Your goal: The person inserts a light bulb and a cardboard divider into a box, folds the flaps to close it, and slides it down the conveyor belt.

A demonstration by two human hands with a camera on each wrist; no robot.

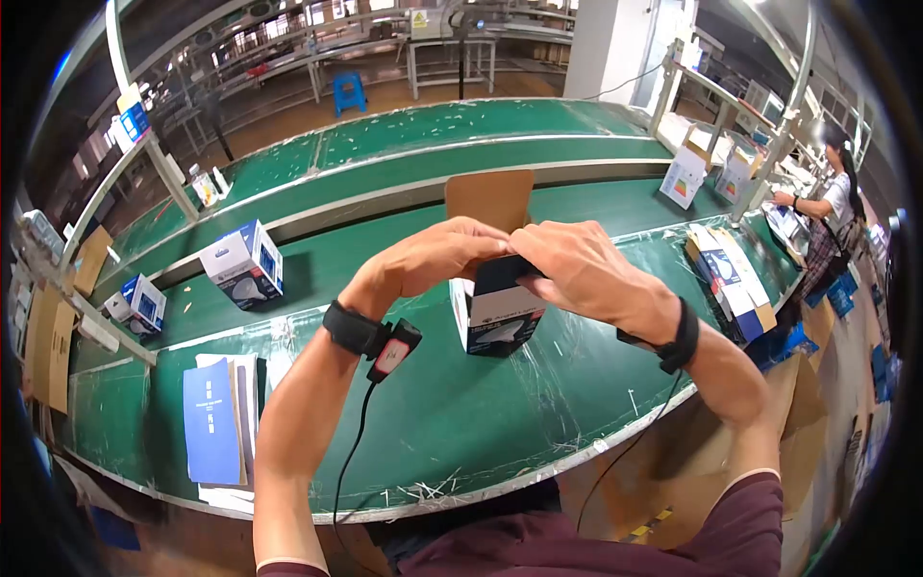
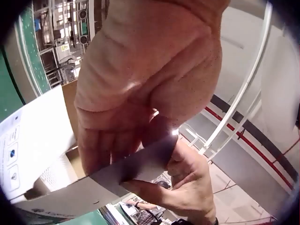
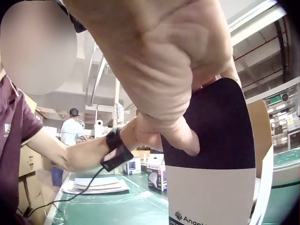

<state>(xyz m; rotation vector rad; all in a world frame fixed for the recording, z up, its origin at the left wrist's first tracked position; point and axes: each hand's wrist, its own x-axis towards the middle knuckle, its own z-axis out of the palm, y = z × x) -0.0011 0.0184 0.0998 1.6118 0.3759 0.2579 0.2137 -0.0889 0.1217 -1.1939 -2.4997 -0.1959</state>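
A black-and-white printed box stands upright on the green bench, its dark flap raised. The right hand pinches that flap, thumb on its dark face and fingers behind the edge. From the other side the left hand meets it at the top of the box. In the left wrist view the left hand has its fingers extended down behind the flap, over the box's opening, and the right hand is at the flap's edge. White material shows inside the box.
Two printed boxes stand at the left, with a blue booklet on papers in front. A brown cardboard piece is behind the box. Flat cartons lie at the right, where a person stands.
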